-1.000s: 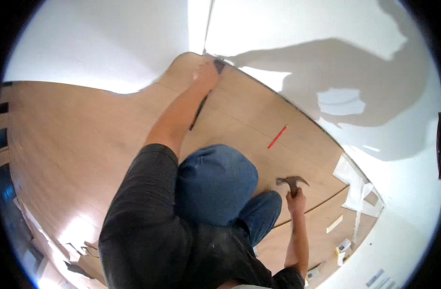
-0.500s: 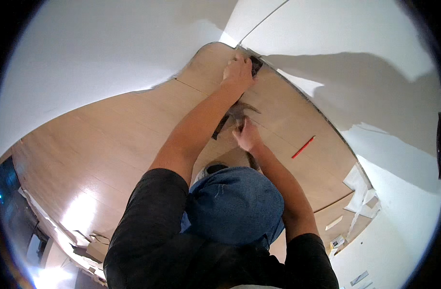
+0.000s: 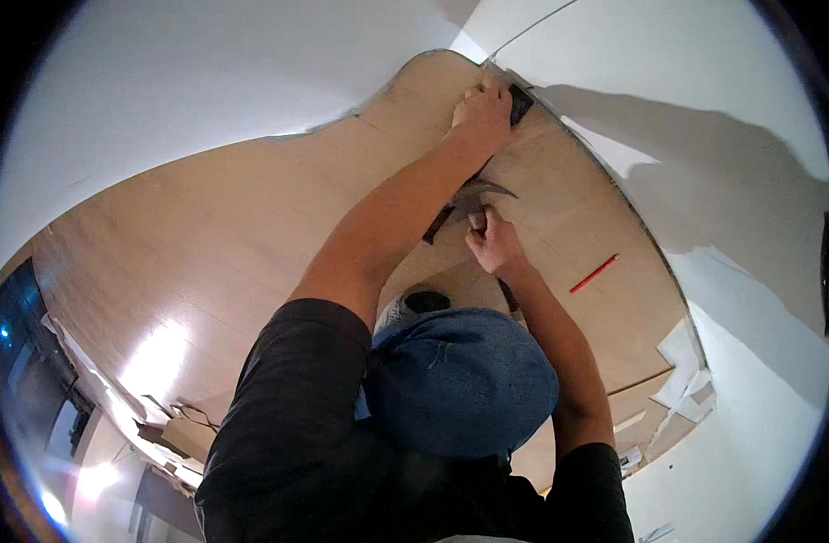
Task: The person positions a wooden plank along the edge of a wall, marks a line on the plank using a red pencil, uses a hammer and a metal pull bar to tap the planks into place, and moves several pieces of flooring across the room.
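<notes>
My left hand (image 3: 484,110) presses near the far corner of the wood-look plank floor (image 3: 224,226), its fingers wrapped over a dark metal pull bar (image 3: 520,104). One end of the bar shows beside the fingers, close to the right wall; part of its length is hidden under my forearm. My right hand (image 3: 498,242) is closed round the handle of a claw hammer (image 3: 485,191). The hammer's head lies close by the bar's near end, its curved claw pointing right. Whether head and bar touch, I cannot tell.
A red pencil (image 3: 595,273) lies on the planks to the right. White walls (image 3: 206,81) close in on both sides and meet at the far corner. White scraps (image 3: 681,366) lie along the right wall; cardboard pieces (image 3: 190,436) are at the lower left. My bent knee (image 3: 460,385) is between my arms.
The whole view has shifted, so floor, pencil and both hands appear farther right. Both hands keep their holds; the hammer, blurred before, now looks sharper.
</notes>
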The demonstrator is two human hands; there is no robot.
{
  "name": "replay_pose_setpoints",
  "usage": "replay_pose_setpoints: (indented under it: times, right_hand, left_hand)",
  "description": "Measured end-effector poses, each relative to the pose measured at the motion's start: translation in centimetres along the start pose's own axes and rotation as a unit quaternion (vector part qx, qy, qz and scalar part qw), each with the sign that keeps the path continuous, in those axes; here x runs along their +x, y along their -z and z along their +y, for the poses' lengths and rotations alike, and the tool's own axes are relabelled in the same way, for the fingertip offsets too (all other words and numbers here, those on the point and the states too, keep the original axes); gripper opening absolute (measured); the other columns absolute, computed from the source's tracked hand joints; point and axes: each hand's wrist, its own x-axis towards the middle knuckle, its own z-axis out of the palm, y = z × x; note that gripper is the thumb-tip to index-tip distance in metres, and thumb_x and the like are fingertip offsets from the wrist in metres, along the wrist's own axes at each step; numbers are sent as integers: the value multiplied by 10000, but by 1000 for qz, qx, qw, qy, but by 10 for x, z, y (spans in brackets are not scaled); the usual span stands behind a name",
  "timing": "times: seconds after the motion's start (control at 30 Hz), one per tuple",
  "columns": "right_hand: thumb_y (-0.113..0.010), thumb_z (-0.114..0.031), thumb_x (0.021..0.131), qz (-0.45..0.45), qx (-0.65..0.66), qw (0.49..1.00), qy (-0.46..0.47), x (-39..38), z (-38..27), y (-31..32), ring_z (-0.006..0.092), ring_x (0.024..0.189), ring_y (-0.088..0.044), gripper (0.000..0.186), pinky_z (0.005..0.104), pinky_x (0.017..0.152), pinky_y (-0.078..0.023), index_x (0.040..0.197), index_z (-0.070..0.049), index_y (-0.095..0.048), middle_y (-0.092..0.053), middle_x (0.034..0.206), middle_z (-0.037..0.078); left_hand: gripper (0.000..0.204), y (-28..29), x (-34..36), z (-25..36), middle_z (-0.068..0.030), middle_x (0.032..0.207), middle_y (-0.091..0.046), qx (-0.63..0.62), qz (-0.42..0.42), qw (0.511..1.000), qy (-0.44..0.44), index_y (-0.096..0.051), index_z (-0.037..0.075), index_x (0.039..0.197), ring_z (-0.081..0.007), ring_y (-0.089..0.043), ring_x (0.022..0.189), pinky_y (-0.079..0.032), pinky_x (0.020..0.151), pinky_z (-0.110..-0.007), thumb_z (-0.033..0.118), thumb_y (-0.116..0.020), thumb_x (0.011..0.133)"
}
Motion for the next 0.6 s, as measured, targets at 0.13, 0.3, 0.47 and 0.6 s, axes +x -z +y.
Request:
replay_pose_setpoints:
  times: [0.13, 0.3, 0.47, 0.6]
  right_hand:
    - [-647, -180, 926, 49, -27, 998, 8, -8, 2, -14, 472, 811, -699, 471, 508, 719, -568, 1266, 87, -457, -695, 861, 280]
    - [-666, -222, 885, 38, 13, 999, 2, -12, 0, -14, 517, 845, -659, 410, 542, 711, -535, 1146, 65, -532, -657, 845, 323]
    - [-683, -283, 900, 132, 72, 983, -103, -59, 49, -20, 518, 827, -651, 377, 521, 719, -540, 1086, 29, -582, -668, 845, 304]
    - [-678, -373, 952, 127, -7, 979, -160, -89, 74, -19, 478, 867, -671, 424, 507, 759, -540, 1076, 24, -593, -684, 884, 286]
  left_hand:
    - [820, 9, 3, 15, -254, 1553, -389, -18, -63, 998, 17, -426, 4, 1506, -421, -543, 1322, -539, 1060, -445, 581, -626, 959]
    - [704, -24, -11, -26, -255, 1497, -456, -73, 52, 995, -31, -488, 20, 1460, -437, -481, 1356, -438, 1113, -539, 518, -603, 976]
    - [491, -54, -93, -101, -162, 1512, -464, -79, 69, 989, -102, -571, 110, 1393, -398, -453, 1363, -363, 1158, -529, 375, -620, 984]
    - [500, -63, -176, -149, -75, 1655, -338, -33, 146, 986, -76, -563, 213, 1458, -340, -359, 1480, -301, 1211, -516, 300, -609, 968]
